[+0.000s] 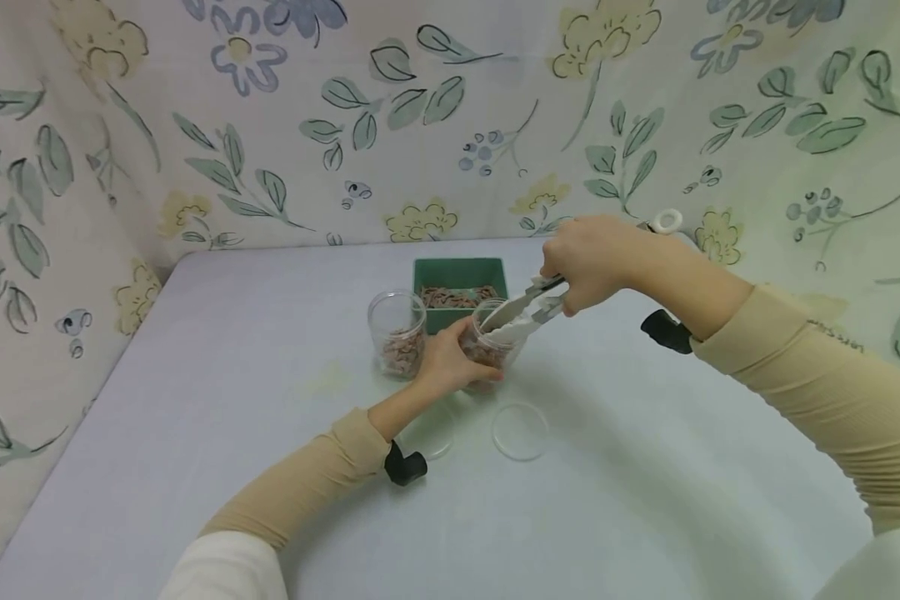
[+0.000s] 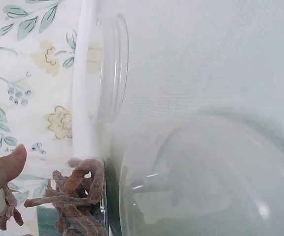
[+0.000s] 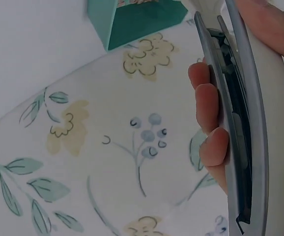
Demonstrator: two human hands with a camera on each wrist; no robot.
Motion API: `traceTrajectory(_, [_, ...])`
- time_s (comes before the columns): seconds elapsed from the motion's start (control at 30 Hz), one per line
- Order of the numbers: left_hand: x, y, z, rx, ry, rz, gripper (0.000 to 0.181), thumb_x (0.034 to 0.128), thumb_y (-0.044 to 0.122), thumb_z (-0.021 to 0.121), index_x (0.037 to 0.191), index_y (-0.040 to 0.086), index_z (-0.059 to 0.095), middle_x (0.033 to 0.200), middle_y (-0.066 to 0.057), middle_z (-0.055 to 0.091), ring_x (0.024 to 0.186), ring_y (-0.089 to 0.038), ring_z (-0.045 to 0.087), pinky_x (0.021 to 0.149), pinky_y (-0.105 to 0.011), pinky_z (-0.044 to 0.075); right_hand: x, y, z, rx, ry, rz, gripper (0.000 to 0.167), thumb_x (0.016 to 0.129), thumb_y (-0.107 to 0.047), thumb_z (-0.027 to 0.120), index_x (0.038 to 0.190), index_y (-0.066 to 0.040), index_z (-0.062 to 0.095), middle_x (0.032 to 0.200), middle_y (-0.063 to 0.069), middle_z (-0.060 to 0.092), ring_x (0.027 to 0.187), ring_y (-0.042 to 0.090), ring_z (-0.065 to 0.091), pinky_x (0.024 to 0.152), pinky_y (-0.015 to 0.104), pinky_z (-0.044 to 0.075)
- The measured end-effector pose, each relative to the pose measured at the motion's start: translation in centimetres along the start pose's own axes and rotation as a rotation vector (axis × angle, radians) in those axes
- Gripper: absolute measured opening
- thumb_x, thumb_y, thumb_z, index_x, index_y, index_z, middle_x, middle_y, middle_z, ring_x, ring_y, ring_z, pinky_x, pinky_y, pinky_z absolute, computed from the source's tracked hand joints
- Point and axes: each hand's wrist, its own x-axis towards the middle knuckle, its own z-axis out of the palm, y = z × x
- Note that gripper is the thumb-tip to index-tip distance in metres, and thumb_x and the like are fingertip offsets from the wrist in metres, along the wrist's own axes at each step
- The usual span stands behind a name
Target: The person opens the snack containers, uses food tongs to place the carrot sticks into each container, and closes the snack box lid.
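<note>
My left hand (image 1: 448, 364) holds the right-hand clear jar (image 1: 489, 357) round its side; the thumb lies along the front. Brown jerky-like strips (image 2: 83, 196) fill its lower part in the left wrist view. My right hand (image 1: 591, 260) grips tongs (image 1: 546, 283) above this jar, with their white tips slanting down into its mouth. In the right wrist view, fingers (image 3: 211, 108) wrap the grey-edged tong handles (image 3: 245, 128). Beside the left hand stands a second clear jar (image 1: 397, 321), partly filled with similar strips. Whether the tips hold a strip is hard to make out.
Behind the jars sits a green box (image 1: 461, 273) with more brown strips in it. Two clear round lids (image 1: 521, 457) lie on the white table (image 1: 270, 433) in front of the jars. A floral cloth (image 1: 435, 167) hangs along the back.
</note>
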Motion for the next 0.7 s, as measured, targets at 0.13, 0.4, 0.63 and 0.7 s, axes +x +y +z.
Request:
traceTrajectory(0.13, [-0.1,-0.2,-0.1,-0.031,-0.006,-0.018,0.088,0.0669,0.022,0.091,0.142,0.006,0.048,0.128,-0.010,0.061,0.118,-0.029,0.056,0.094,-0.044,0.048,0.5,-0.5,-0.2,-0.027,0.018,-0.007,0.026,0.068,-0.022,0.081,0.090,-0.008,0.077,0.075,0.001,0.068,0.069,0.022,0.055,0.061,0.038,0.050])
traceTrajectory(0.4, [-0.3,-0.7,-0.5,-0.060,-0.004,0.011,0.082,0.0661,0.018,0.092,0.136,0.004,0.052,0.119,-0.013,0.065,0.107,-0.028,0.059,0.087,-0.042,0.050,0.3,0.0,-1.0,-0.002,0.009,0.044,0.042,0.067,-0.028,0.081,0.102,-0.006,0.075,0.079,0.002,0.068,0.073,0.022,0.057,0.063,0.040,0.051])
traceTrajectory(0.63, [-0.2,-1.2,-0.6,-0.080,-0.034,-0.014,0.086,0.0676,0.016,0.091,0.141,0.006,0.047,0.121,-0.016,0.061,0.110,-0.029,0.056,0.091,-0.044,0.048,-1.7,2.0,0.2,0.190,0.039,0.141,0.066,0.064,-0.033,0.083,0.120,0.000,0.068,0.068,-0.001,0.061,0.064,0.017,0.049,0.054,0.032,0.041])
traceTrajectory(0.7, [-0.1,-1.3,-0.6,-0.081,-0.043,-0.025,0.089,0.0679,0.017,0.091,0.143,0.007,0.045,0.126,-0.016,0.059,0.114,-0.030,0.055,0.094,-0.045,0.047,-2.4,2.6,1.3,0.280,0.061,0.178,0.073,0.065,-0.035,0.084,0.124,0.002,0.065,0.063,-0.002,0.053,0.060,0.016,0.044,0.052,0.030,0.035])
